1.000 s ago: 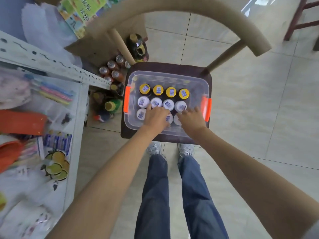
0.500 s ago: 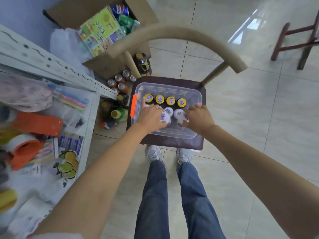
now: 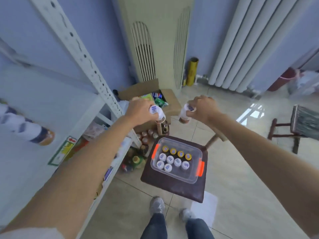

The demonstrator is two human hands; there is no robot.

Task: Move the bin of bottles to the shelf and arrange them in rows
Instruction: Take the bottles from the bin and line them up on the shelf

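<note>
Above the chair, my left hand (image 3: 140, 110) grips one white-capped bottle (image 3: 157, 112) and my right hand (image 3: 203, 107) grips another (image 3: 185, 113). Down at 6 o'clock, the bin (image 3: 193, 175) sits on the chair seat (image 3: 172, 188), with the shelf (image 3: 82, 107) at 9 o'clock.

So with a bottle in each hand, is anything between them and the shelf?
Nothing visible. The left hand and right hand each hold a white-capped bottle in open air, and the shelf lies to their left.

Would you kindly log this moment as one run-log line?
left hand: holds white-capped bottle | right hand: holds white-capped bottle | bin: on chair, bottles remain | shelf: left
</note>
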